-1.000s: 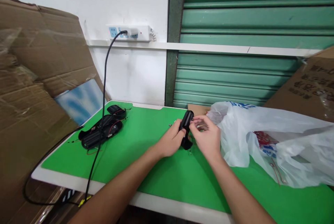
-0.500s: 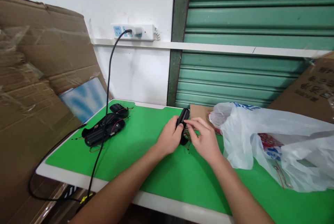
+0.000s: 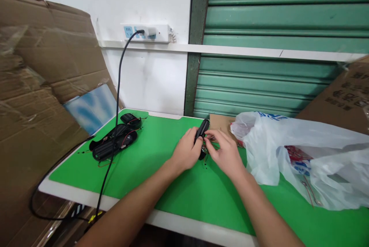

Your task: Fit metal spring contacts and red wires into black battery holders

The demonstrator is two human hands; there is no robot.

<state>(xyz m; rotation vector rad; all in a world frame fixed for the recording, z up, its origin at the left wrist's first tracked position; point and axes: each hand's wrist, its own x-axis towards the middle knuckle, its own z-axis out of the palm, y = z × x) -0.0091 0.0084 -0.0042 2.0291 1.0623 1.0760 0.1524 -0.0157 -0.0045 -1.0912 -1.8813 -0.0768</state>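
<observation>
My left hand [image 3: 187, 149] is closed around a black plastic housing [image 3: 203, 127], which stands tilted over the green mat. Thin wires hang from the housing's lower end. My right hand [image 3: 226, 151] is at its right side, thumb and index finger pinched together close to the wires. Whatever sits between those fingertips is too small to make out. Off to the left on the mat lie several similar black housings [image 3: 115, 145], with red and black wires sticking out of them.
A black cable [image 3: 118, 85] runs from the wall power strip [image 3: 161, 33] down across the green mat [image 3: 184, 201]. At right lies a white plastic bag [image 3: 265, 147] with red wired parts inside. Cardboard [image 3: 37, 85] stands at left; a green shutter [image 3: 273, 24] rises behind.
My right hand's fingertips have shifted slightly against the housing, with the fingers curled a little more. My left hand keeps its hold. The view has moved a little.
</observation>
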